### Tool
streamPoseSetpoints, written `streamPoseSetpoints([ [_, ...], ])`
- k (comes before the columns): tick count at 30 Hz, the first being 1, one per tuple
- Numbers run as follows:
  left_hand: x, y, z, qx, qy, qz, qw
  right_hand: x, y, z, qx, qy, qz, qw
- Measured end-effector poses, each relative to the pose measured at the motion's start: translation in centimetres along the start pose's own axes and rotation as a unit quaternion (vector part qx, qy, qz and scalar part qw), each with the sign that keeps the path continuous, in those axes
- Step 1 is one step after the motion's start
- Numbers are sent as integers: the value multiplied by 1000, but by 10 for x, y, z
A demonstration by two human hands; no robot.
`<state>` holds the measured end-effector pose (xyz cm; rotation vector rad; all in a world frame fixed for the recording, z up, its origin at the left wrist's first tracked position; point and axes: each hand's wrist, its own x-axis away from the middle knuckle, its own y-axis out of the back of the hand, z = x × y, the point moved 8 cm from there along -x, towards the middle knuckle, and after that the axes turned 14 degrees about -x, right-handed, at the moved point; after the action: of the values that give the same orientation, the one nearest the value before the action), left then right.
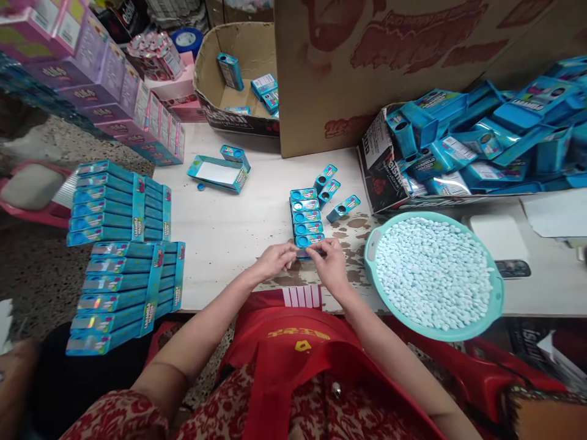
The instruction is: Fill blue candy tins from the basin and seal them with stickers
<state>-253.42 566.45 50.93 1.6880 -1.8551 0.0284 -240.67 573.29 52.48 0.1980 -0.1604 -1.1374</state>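
Note:
A row of small blue candy boxes (306, 215) stands upright on the white table, with round recesses in their tops. At its near end, one blue candy box (303, 252) is between my two hands, mostly covered by fingers. My left hand (276, 261) has its fingers curled and closed at the box's left side. From the right, my right hand (331, 264) pinches at the top of the same box with thumb and fingers. Beside the row, several more blue boxes (329, 193) lean or lie with dark round openings showing.
Right of my hands is a turquoise basin (370, 256) full of pale candies. Behind it, a carton (378, 162) overflows with blue boxes. An open blue display tray (215, 174) lies at the left. Stacked blue packs (123, 293) and pink-purple boxes (110, 91) stand farther left.

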Motion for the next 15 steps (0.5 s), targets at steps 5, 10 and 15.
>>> streamPoseSetpoints([
  [5,-27,16,-6,29,-34,-6,999,-20,1,-4,91,18,-76,993],
  [10,-41,10,11,96,-9,11,995,-26,1,-20,67,-16,-109,992],
  [15,-46,-5,42,57,81,2,995,-30,6,-36,27,-30,-129,991],
])
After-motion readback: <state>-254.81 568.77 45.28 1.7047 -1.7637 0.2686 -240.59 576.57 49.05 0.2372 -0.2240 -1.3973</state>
